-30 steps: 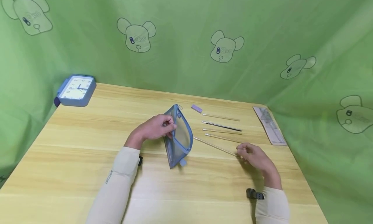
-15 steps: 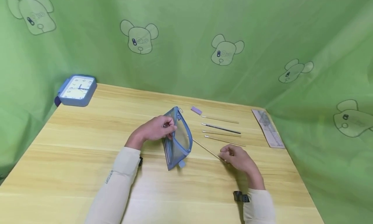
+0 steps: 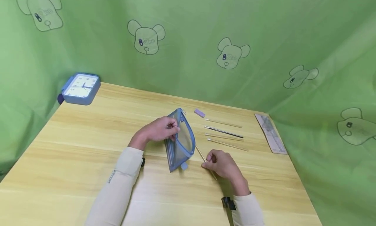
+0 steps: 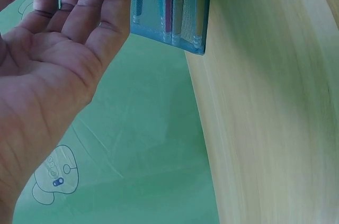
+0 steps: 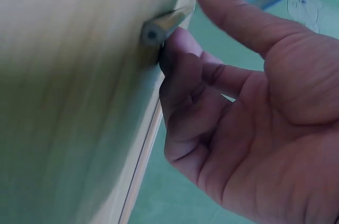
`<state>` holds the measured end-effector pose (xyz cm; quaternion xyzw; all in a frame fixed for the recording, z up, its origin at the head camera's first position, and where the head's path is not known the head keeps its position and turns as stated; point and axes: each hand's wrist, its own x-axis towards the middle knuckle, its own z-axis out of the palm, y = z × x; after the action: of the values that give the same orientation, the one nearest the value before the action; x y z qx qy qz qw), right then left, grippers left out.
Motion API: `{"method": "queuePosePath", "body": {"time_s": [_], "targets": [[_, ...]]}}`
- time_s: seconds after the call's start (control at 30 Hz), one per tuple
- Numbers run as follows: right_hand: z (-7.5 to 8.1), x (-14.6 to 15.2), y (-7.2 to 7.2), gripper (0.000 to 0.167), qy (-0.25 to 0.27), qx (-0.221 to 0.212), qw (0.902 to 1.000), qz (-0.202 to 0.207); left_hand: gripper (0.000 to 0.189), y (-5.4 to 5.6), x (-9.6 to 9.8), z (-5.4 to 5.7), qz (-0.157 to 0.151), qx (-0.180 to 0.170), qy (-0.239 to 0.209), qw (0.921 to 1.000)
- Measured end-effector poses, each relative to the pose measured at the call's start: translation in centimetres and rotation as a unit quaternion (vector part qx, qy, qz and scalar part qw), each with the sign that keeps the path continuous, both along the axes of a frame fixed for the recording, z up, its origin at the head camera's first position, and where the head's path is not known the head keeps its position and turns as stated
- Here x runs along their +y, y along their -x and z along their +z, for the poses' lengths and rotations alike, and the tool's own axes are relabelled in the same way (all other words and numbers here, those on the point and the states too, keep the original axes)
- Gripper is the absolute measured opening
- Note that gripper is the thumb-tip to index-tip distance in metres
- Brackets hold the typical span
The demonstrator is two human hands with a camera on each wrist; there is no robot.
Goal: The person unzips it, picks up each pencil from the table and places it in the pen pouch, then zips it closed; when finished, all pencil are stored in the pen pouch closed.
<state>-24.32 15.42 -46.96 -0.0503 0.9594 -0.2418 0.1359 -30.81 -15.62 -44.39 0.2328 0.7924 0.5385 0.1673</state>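
Note:
My left hand point(image 3: 161, 128) pinches the upper edge of a blue mesh pencil case point(image 3: 175, 154), whose zipped mouth gapes to the right. Inside it, several pencils point(image 4: 168, 7) show through the mesh in the left wrist view. To the right of the case, my right hand point(image 3: 223, 164) pinches a wooden pencil point(image 3: 200, 153) between thumb and fingers, low over the table. One end of this pencil overlaps the case's right side; the other sticks out below the hand. Its blunt, unsharpened end point(image 5: 153, 34) faces the right wrist camera.
Several pencils lie in a row right of the case, among them a dark one point(image 3: 224, 132). A purple eraser point(image 3: 199, 113) lies behind them. A flat packaged set point(image 3: 271, 133) lies at the table's right edge, and a blue clock point(image 3: 80, 88) stands at the back left.
My right hand has moved left toward the pencil case, and the pencil has swung from a shallow slant to a steeper one. The left hand still holds the case in place.

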Motion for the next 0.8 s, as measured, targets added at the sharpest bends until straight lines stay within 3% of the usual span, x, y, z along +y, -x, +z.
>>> {"method": "queuePosePath", "body": {"time_s": [0.47,0.67,0.8], "targets": [[0.4,-1.4,-0.5,0.021,-0.019,0.013,0.9997,0.013,0.023,0.0,-0.1,0.5,0.001,0.002,0.001,1.0],[0.7,-0.5,-0.8,0.016,0.023,-0.008,0.9997,-0.001,0.022,-0.1,-0.1,0.2,0.0,-0.001,-0.003,1.0],[1.9,0.7,-0.8,0.007,0.061,-0.011,0.998,-0.012,0.022,-0.1,0.0,0.2,0.002,-0.001,-0.002,1.0]]}}
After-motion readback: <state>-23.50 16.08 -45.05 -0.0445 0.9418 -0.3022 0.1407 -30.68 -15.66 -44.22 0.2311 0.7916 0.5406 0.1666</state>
